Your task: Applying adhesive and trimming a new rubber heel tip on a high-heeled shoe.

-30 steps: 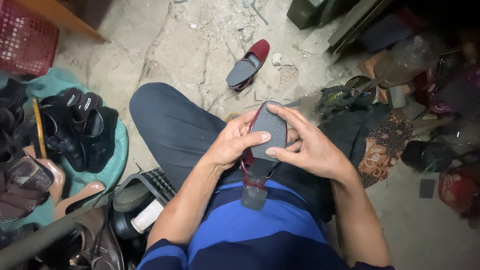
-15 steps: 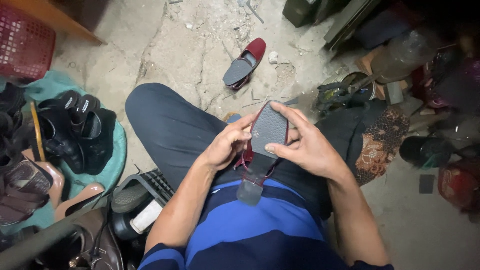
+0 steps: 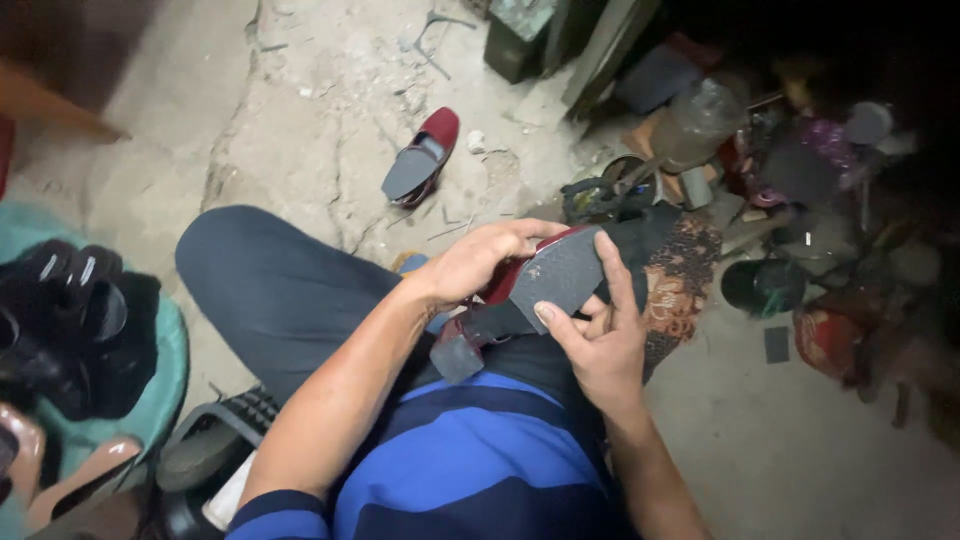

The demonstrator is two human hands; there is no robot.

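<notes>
I hold a red shoe (image 3: 545,285) sole-up over my lap, at the centre of the view. My left hand (image 3: 480,262) grips it from 10 o'clock, fingers curled over the toe end and closed on the upper. My right hand (image 3: 595,335) clamps it from 5 o'clock, thumb pressed on the grey sole, index finger laid along the far edge. The heel block points toward 7 o'clock, at my striped shirt (image 3: 470,460). A second red shoe (image 3: 420,160) lies sole-up on the concrete floor (image 3: 300,120) at 11 o'clock, well apart. Black sandals (image 3: 70,320) rest on a teal tub (image 3: 170,370) at 9 o'clock. Dim clutter with a green bowl (image 3: 762,287) sits at 3 o'clock.
</notes>
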